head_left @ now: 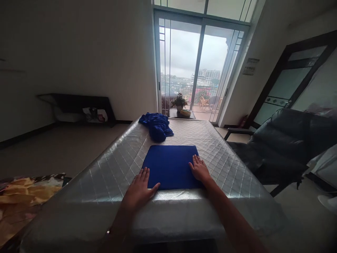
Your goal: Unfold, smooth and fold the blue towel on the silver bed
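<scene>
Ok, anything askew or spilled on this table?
Only the crumpled blue cloth at the far left of the table looks untidy compared with the flat blue cloth touched by the left hand and right hand. No spill shows.

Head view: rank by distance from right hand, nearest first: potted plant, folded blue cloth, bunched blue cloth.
From the right hand:
1. Folded blue cloth: under its fingers.
2. Bunched blue cloth: ahead, to the left.
3. Potted plant: beyond the table's far end.
</scene>
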### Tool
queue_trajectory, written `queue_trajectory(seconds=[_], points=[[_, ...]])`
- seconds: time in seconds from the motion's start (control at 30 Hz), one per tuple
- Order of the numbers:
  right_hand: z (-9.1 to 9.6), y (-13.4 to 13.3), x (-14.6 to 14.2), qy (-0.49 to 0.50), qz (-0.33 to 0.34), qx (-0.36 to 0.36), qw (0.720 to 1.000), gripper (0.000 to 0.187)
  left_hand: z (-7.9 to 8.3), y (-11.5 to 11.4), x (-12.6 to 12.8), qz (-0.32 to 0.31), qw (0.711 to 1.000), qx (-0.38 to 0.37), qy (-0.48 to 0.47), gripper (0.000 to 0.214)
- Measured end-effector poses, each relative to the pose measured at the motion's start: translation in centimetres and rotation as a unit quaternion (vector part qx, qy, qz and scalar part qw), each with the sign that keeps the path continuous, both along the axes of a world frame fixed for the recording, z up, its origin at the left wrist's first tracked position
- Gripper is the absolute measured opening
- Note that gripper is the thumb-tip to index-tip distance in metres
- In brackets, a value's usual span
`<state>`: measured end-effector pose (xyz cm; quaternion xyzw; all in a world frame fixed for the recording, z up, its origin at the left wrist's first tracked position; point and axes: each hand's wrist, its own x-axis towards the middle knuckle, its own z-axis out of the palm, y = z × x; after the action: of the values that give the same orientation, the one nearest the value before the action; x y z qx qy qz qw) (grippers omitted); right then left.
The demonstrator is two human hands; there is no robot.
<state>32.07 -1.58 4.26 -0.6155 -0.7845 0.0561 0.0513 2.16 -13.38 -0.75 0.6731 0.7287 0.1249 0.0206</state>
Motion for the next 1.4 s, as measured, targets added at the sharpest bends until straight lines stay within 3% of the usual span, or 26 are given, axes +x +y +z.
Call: queue_trajectory(seconds=[0.17, 0.37, 0.47, 0.63, 0.7, 0.8, 0.97, 1.27, 1.4], points=[[-1.5, 0.3, 0.3, 0.011, -0.001, 0.008, 1.0, 0.064, -0.2, 0.0, -0.1, 0.008, 1.0, 0.0, 0.012, 0.098], [-1.4, 0.2, 0.2, 0.03, -0.008, 0.015, 0.999, 0.064, 1.8, -0.7, 0.9, 0.015, 0.996, 0.076, 0.054, 0.091], [-1.4, 0.1, 0.1, 0.032, -0.01, 0.017, 0.999, 0.063, 3.1, 0.8, 4.5, -0.023, 0.995, 0.089, 0.034, 0.088], [-1.4, -0.1, 0.5, 0.015, 0.002, 0.024, 1.0, 0.061, 4.2, 6.9, 13.6, -0.2, 0.979, 0.029, -0.027, 0.083], [-1.5, -0.1, 0.6, 0.006, 0.008, 0.029, 1.0, 0.06, 4.3, 9.0, 16.0, -0.221, 0.975, 0.002, -0.038, 0.083], [-1.5, -0.1, 0.7, 0.0, 0.006, 0.028, 1.0, 0.06, 4.0, 10.6, 16.9, -0.209, 0.977, -0.029, -0.039, 0.086], [-1.4, -0.1, 0.4, 0.021, -0.01, 0.025, 0.999, 0.062, 3.7, 9.6, 13.3, -0.169, 0.984, -0.051, -0.022, 0.09], [-1.4, 0.0, 0.2, 0.023, -0.02, 0.022, 0.999, 0.063, 3.1, 8.3, 0.2, -0.012, 0.997, -0.077, 0.018, 0.094], [-1.3, -0.1, 0.0, -0.002, -0.016, 0.015, 1.0, 0.064, 2.7, 8.1, -1.6, 0.003, 0.998, -0.064, 0.017, 0.094]])
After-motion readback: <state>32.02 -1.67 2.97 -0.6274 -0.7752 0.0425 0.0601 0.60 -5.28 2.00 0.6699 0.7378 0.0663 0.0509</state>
